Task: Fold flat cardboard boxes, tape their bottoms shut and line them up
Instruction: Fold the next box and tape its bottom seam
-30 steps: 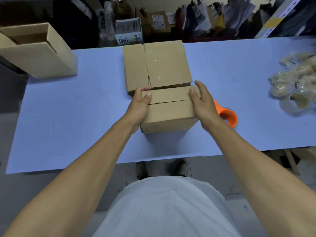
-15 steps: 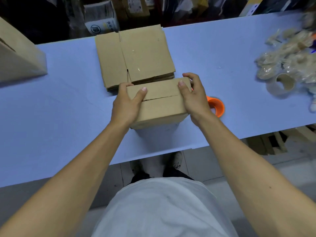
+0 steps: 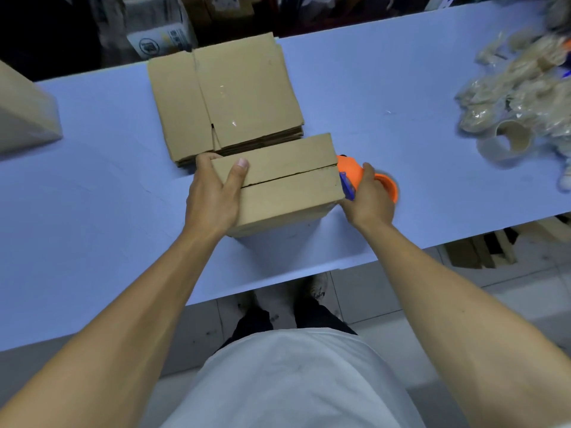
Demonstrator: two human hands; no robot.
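A folded cardboard box stands near the table's front edge with its two bottom flaps closed on top, a seam running between them. My left hand grips its left end, thumb pressing on the far flap. My right hand is off the box and wrapped around an orange tape dispenser with a blue blade guard, right beside the box's right end. Behind the box lies a stack of flat cardboard boxes.
The blue table carries a finished box at the far left. A heap of crumpled used tape with an empty tape core lies at the right. Shelves with goods stand behind the table. My feet show below the front edge.
My right hand left the box's right end and took hold of the orange tape dispenser. My left hand stays on the box. The camera tilted down slightly.
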